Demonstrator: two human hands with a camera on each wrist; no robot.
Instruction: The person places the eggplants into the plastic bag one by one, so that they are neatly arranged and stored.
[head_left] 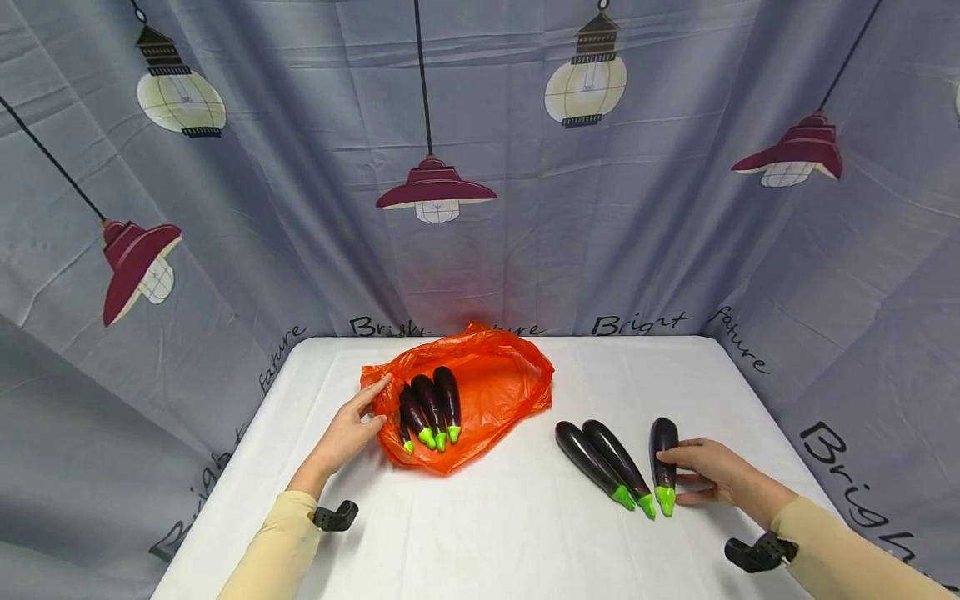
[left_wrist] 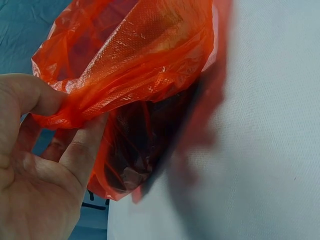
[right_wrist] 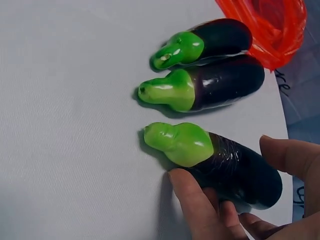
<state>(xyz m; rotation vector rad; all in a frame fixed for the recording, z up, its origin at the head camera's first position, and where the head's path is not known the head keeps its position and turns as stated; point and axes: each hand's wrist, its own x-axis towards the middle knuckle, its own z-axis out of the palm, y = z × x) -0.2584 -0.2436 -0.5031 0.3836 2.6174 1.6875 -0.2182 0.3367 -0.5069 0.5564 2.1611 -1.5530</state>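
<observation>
My left hand (head_left: pixel 351 433) pinches the left rim of a red plastic bag (head_left: pixel 495 383) between thumb and fingers; the left wrist view shows the thin film bunched in its grasp. Several dark eggplants (head_left: pixel 429 400) with green stem ends lie inside the bag's open mouth. To the right, my right hand (head_left: pixel 708 473) holds an eggplant (right_wrist: pixel 245 170) lying on the table, thumb on one side and fingers on the other. Two more eggplants (head_left: pixel 588 462) lie side by side just left of it, green ends toward me.
A white-covered table (head_left: pixel 487 542) carries everything. Behind it and at both sides hangs a grey curtain (head_left: pixel 510 250) printed with lamps and lettering. The bag lies near the table's back edge. Dark wrist cameras (head_left: pixel 336 516) sit on both sleeves.
</observation>
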